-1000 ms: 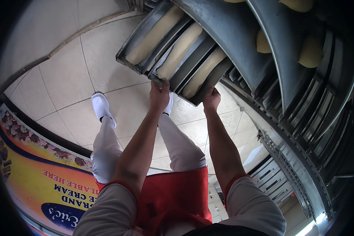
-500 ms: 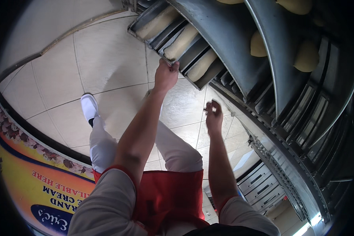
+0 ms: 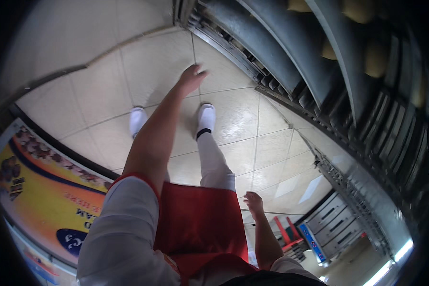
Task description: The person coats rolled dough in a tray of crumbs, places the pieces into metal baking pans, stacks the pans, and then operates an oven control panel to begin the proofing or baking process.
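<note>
My left hand reaches out over the tiled floor, its fingers apart and nothing in them; it is slightly smeared by motion. It is apart from the metal rack at the upper right. Lower down, by my side, my right hand hangs with loosely bent, parted fingers and no object in it. Rounded pale dough pieces lie on the upper levels of the rack, dim and partly cut off by the shelf edges.
A freezer-like case with a yellow and orange printed panel stands at my left. Pale floor tiles run between it and the rack. A red frame and a white slatted unit are at the lower right.
My left hand has let go of the tray of long dough pieces, which no longer shows. My right hand has dropped back toward my body. My feet and the view have shifted.
</note>
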Demonstrator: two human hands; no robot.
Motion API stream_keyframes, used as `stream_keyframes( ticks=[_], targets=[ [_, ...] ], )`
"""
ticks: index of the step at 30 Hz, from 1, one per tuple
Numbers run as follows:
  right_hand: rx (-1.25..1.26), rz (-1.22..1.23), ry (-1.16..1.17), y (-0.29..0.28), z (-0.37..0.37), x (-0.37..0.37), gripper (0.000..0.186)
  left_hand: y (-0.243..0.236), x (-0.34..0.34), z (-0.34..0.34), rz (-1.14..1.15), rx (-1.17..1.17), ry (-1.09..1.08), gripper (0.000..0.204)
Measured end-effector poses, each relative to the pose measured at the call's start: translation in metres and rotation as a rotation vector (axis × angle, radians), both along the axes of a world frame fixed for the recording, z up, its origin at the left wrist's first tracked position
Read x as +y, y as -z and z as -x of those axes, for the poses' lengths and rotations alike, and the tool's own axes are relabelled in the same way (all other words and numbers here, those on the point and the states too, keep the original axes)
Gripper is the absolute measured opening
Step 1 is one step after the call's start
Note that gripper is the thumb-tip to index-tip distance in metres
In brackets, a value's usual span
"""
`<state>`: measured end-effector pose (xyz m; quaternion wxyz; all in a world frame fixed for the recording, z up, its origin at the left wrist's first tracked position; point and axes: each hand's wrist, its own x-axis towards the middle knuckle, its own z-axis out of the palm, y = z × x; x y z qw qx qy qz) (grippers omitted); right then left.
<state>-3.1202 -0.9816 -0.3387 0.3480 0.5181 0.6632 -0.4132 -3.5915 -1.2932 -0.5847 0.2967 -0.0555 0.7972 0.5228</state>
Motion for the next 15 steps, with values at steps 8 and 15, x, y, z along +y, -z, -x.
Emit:
stream_keyframes(
  ticks=[8, 15],
  targets=[
    [-0.205, -0.052, -0.047, -0.150, -0.220, -0.107, 0.026, -0.313, -0.529, -0.097, 0.726, 0.645, -0.294, 0.074],
    [0.256, -0.279, -0.600, -0.146, -0.228, -0.107, 0.016, -0.645, -0.511, 0.017, -0.227, 0.631, -0.543, 0.071]
  ],
)
